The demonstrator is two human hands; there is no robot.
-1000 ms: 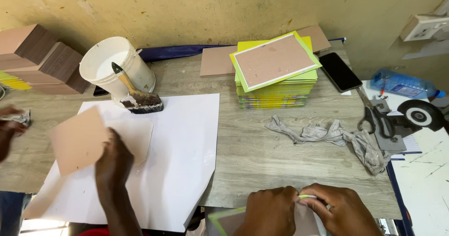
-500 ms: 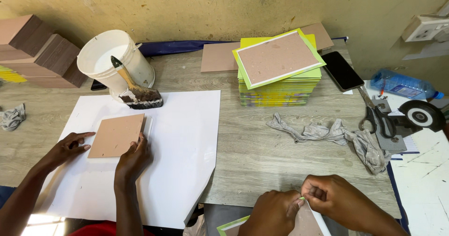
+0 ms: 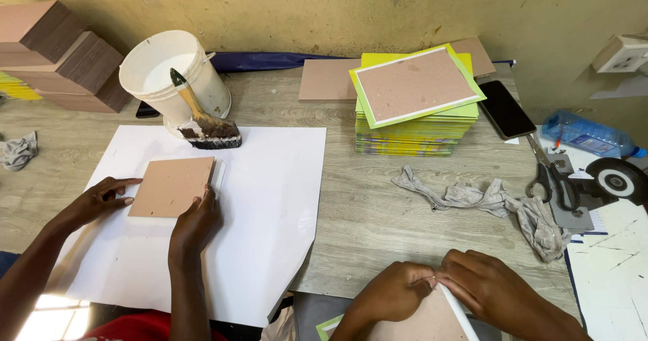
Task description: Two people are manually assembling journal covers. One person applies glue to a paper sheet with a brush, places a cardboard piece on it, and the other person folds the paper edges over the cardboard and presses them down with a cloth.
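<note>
Pinching paper edge (image 3: 460,310) where left hand (image 3: 395,294) and right hand (image 3: 491,288) fingertips meet closed, edge running down-right from fingers, board (image 3: 415,326) just beneath.

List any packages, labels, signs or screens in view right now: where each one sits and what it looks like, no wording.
Phone: flat on the table right of the yellow-green stack, black rectangle, screen dark.
Water bottle: lying on its side at the far right, clear blue plastic with a blue label band.
Bucket: back left by the white sheet, round, plain white, a brush leaning against it.
Wall socket: upper right, white box.
No signs visible.
</note>
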